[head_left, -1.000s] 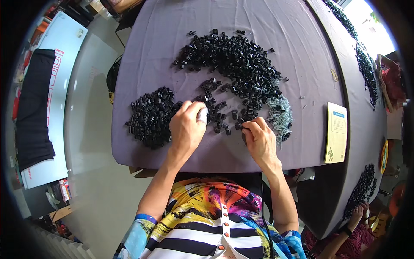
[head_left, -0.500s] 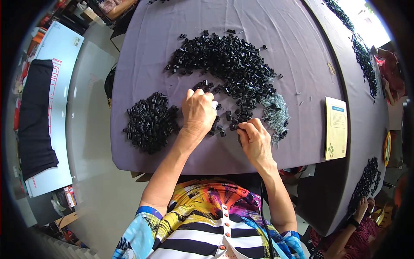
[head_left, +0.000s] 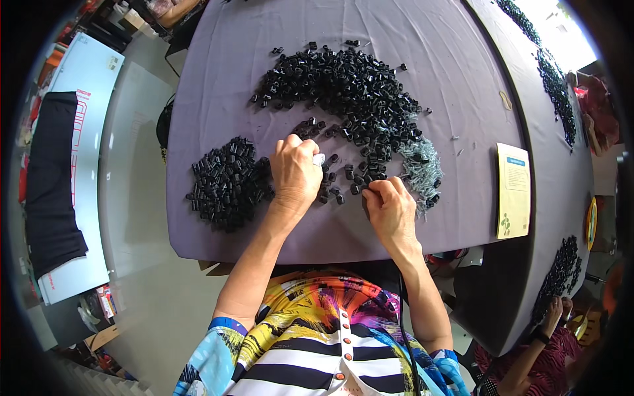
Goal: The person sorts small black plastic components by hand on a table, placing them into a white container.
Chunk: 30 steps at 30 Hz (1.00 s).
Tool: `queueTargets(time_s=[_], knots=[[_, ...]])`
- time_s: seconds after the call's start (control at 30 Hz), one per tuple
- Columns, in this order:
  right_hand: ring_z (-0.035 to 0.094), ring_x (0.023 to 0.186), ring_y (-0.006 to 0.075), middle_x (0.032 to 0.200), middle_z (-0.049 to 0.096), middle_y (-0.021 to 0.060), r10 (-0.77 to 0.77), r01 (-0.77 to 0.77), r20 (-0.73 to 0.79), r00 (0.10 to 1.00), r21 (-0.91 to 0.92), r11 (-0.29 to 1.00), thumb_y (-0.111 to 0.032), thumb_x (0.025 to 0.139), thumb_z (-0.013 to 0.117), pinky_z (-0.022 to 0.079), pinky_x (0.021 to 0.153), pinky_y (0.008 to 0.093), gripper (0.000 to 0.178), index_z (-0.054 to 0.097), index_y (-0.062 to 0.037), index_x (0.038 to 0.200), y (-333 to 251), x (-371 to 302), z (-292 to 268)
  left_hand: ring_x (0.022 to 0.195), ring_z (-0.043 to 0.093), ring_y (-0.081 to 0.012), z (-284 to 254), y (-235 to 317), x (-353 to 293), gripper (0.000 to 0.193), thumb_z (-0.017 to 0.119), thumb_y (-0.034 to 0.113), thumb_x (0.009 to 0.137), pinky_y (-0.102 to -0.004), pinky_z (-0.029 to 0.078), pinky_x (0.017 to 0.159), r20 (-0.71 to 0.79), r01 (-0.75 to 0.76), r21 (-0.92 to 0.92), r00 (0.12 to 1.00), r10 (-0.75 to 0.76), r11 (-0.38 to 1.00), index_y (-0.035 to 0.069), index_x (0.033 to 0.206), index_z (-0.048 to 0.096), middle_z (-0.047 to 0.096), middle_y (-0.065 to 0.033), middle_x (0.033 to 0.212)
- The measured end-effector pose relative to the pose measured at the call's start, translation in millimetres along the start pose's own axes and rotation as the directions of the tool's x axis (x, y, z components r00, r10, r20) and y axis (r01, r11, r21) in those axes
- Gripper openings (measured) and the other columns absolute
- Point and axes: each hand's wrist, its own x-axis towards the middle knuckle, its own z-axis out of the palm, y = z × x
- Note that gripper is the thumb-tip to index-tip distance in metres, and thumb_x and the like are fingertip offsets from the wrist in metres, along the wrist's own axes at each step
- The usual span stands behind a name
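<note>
My left hand (head_left: 294, 173) is curled closed over the cloth, between a pile of small black plastic pieces (head_left: 224, 188) on the left and a few loose black pieces (head_left: 330, 188). Something white (head_left: 319, 160) shows at its index finger; what the fingers hold is hidden. My right hand (head_left: 391, 210) is closed in a pinch beside more black pieces, its fingertips hiding what they grip. Beyond both hands curves a large heap of short black cylinder-like parts (head_left: 343, 86). Next to my right hand lies a heap of thin clear-grey pins (head_left: 422, 168).
A grey-purple cloth (head_left: 456, 218) covers the table. At its right lies a yellow booklet (head_left: 513, 191), with a tan loop (head_left: 505, 100) farther back. On the adjoining table, a co-worker's hands (head_left: 558, 313) are at another black pile (head_left: 560, 270). Black fabric (head_left: 56, 185) hangs over a white board at left.
My left hand has moved slightly left, toward the left pile. My right hand stays closed in nearly the same place.
</note>
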Motion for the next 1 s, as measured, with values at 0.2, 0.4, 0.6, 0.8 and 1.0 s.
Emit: queueTargets(time_s=[0.2,0.4,0.6,0.8,1.0], knots=[[0.062,0.072,0.0328,0.084,0.059,0.0142,-0.097,0.096,-0.090,0.991,-0.023,0.995,-0.001,0.081,0.065,0.051,0.066,0.0393,0.011,0.061,-0.0025,0.091,0,-4,4,0.082,0.053,-0.0298,8,1,-2,0.004,0.067,0.004,0.077,-0.0406,0.045,0.075,-0.038,-0.040,0.041,0.998,0.042,0.998,0.006,0.077,0.063,0.057,-0.0100,0.083],[0.060,0.067,0.0240,0.080,0.059,0.0109,-0.074,0.085,-0.101,0.992,0.104,0.991,0.002,0.084,0.059,0.048,0.063,0.0335,0.008,0.058,-0.0013,0.091,3,-6,-4,0.075,0.057,-0.0229,-14,15,5,0.011,0.062,-0.003,0.080,-0.0356,0.048,0.066,-0.226,-0.246,-0.096,0.949,0.219,0.964,0.005,0.087,0.063,0.060,-0.0083,0.083],[0.050,0.066,0.0029,0.075,0.057,-0.0006,0.121,-0.112,0.000,0.993,0.372,0.921,0.000,0.088,0.060,0.041,0.059,0.0198,0.004,0.060,-0.0009,0.092,-3,-6,-10,0.064,0.063,-0.0105,-11,27,-44,0.023,0.052,-0.008,0.088,-0.0260,0.058,0.053,0.457,0.463,-0.876,0.886,-0.076,0.132,-0.001,0.103,0.068,0.066,-0.0075,0.084],[0.050,0.068,0.0008,0.079,0.057,-0.0054,0.179,-0.231,0.147,0.973,0.556,0.798,0.000,0.093,0.057,0.042,0.061,0.0178,0.006,0.062,-0.0021,0.095,-1,-16,-10,0.080,0.069,-0.0182,-9,24,-76,0.022,0.057,-0.001,0.091,-0.0330,0.061,0.073,0.568,0.564,-0.822,0.822,-0.050,-0.079,-0.004,0.112,0.063,0.068,-0.0113,0.093],[0.051,0.071,0.0037,0.083,0.057,-0.0024,0.188,-0.399,0.357,0.915,0.729,0.556,-0.003,0.095,0.056,0.045,0.066,0.0191,0.006,0.059,-0.0011,0.100,-19,-33,-7,0.079,0.071,-0.0226,-12,21,-85,0.022,0.058,0.004,0.093,-0.0324,0.061,0.068,0.640,0.636,-0.768,0.767,-0.056,-0.067,-0.007,0.111,0.057,0.069,-0.0140,0.092]])
